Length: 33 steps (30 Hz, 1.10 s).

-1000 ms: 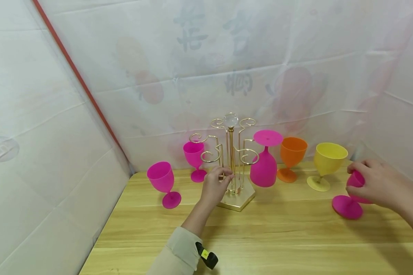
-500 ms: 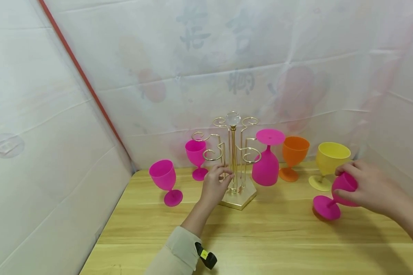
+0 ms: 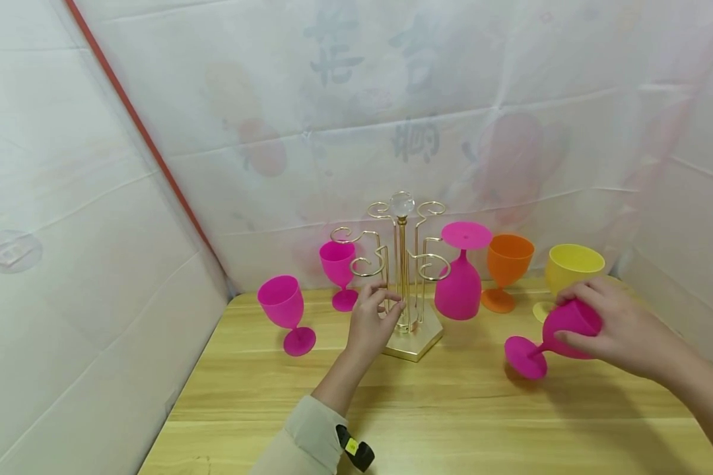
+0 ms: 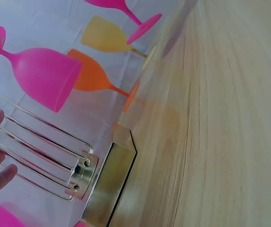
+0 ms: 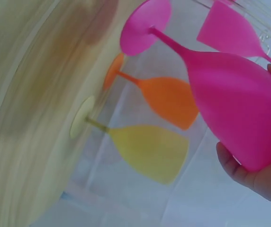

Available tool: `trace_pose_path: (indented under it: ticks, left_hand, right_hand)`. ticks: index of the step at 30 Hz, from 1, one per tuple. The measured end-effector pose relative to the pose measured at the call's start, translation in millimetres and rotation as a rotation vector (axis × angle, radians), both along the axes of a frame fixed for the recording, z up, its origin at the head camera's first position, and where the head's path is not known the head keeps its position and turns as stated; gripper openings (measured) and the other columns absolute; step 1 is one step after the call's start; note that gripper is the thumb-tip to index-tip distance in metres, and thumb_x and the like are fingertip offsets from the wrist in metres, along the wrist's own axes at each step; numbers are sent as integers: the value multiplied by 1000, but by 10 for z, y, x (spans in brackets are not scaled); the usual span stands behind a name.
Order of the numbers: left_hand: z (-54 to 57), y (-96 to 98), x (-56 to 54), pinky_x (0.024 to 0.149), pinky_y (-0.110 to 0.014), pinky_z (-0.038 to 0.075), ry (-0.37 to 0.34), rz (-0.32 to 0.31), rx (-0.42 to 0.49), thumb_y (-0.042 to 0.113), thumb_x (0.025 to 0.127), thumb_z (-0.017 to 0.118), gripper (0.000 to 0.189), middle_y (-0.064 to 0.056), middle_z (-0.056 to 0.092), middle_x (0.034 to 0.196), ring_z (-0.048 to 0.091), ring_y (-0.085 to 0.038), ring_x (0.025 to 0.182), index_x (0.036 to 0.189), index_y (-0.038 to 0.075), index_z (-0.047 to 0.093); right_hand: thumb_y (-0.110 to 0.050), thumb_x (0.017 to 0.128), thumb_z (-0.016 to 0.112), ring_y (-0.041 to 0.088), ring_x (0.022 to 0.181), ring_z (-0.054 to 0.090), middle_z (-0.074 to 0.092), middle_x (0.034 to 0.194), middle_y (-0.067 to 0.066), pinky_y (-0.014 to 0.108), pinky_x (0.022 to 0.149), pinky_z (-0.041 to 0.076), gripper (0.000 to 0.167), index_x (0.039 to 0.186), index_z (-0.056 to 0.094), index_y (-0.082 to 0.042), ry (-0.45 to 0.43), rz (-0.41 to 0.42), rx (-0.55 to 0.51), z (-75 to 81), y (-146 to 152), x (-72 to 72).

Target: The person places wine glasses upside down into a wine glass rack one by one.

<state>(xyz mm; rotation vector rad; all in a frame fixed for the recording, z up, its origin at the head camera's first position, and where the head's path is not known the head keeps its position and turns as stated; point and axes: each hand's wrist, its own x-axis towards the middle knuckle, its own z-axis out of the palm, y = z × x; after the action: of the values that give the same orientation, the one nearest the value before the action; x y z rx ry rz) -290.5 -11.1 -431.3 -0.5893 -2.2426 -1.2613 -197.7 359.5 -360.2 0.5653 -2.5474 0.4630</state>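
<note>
My right hand (image 3: 624, 330) grips a pink goblet (image 3: 570, 326) round its bowl, thumb on one side and fingers on the other. The goblet is tilted, its foot pointing left, low over the table. My left hand (image 3: 373, 320) holds the upright wires of a gold goblet rack (image 3: 412, 346), with thumb and fingers on either side of them in the left wrist view. Curled wire arms and a clear ball top the rack. From its right arm hangs an upside-down pink goblet (image 3: 459, 290), foot uppermost.
Two more pink goblets stand left of the rack, one nearer (image 3: 280, 303) and one behind (image 3: 337, 264). To the right are an orange goblet (image 3: 509, 264) and a yellow goblet (image 3: 573, 264), partly hidden by my right hand. A white curtain (image 3: 261, 86) backs the wooden table (image 3: 451, 422).
My right hand has carried the pink goblet leftward from the table's right side, toward the rack. My left hand stays at the rack, and the hanging goblet has not moved.
</note>
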Motion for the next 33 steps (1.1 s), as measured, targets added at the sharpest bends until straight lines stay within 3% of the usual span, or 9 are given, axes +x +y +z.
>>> trace_pose_path:
  ticks: [3, 10, 21, 33]
  left_hand:
    - [-1, -8, 8, 78, -27, 57, 4, 5, -2, 21, 89, 74, 11, -13, 59, 129, 61, -24, 113, 95, 12, 72]
    - [-7, -31, 39, 75, -29, 58, -1, -2, -5, 20, 89, 74, 10, -11, 58, 129, 63, -24, 111, 96, 12, 72]
    - [-22, -25, 79, 59, -18, 46, 86, 17, -9, 16, 85, 77, 14, -4, 54, 112, 56, -22, 91, 98, 12, 71]
    - [11, 31, 107, 54, -16, 43, 118, -61, -49, 18, 85, 77, 20, 1, 57, 94, 57, -20, 78, 102, 11, 70]
  right_hand:
    - [-18, 64, 92, -4, 92, 38, 50, 108, -15, 22, 56, 46, 50, 103, 62, -27, 0, 20, -74, 6, -64, 25]
    - [-7, 67, 88, 2, 91, 43, 50, 113, -12, 19, 60, 46, 53, 109, 61, -22, -13, 92, -206, -55, -214, 28]
    - [-2, 78, 78, 8, 92, 56, 52, 123, -5, 26, 60, 55, 48, 119, 57, -15, -221, 127, -491, -149, -397, 38]
    - [7, 85, 65, 9, 98, 59, 54, 125, -3, 32, 64, 59, 43, 122, 53, -12, -306, 237, -658, -140, -451, 29]
